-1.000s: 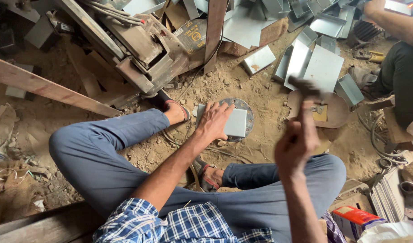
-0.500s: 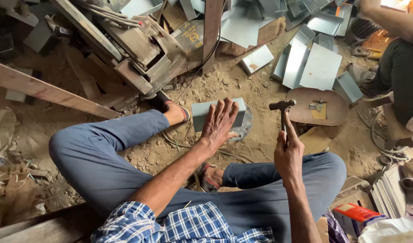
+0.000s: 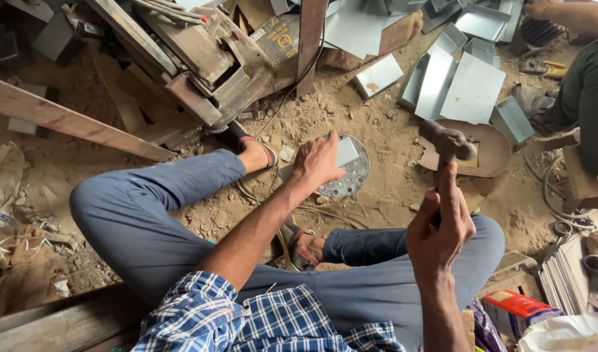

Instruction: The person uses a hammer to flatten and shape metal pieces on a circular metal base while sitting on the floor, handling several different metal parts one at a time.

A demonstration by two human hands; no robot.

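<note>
I sit cross-legged on sandy ground. My left hand (image 3: pixel 317 161) presses flat on a small grey sheet-metal piece (image 3: pixel 345 152) that lies on a round perforated metal disc (image 3: pixel 354 177) in the dirt. My right hand (image 3: pixel 439 228) is raised above my right knee and grips the handle of a hammer (image 3: pixel 448 142), whose dark head points up and away from me, to the right of the disc.
Folded grey sheet-metal trays (image 3: pixel 461 85) lie at the far right beside a rusty round plate (image 3: pixel 488 146). A heap of metal machine parts (image 3: pixel 194 58) and a wooden plank (image 3: pixel 58 120) fill the far left. Another person's leg (image 3: pixel 589 98) is at the right edge.
The hammer came down beside the metal piece half a second ago and is now lifted again. My left hand has shifted on the metal piece, which has turned slightly on the disc.
</note>
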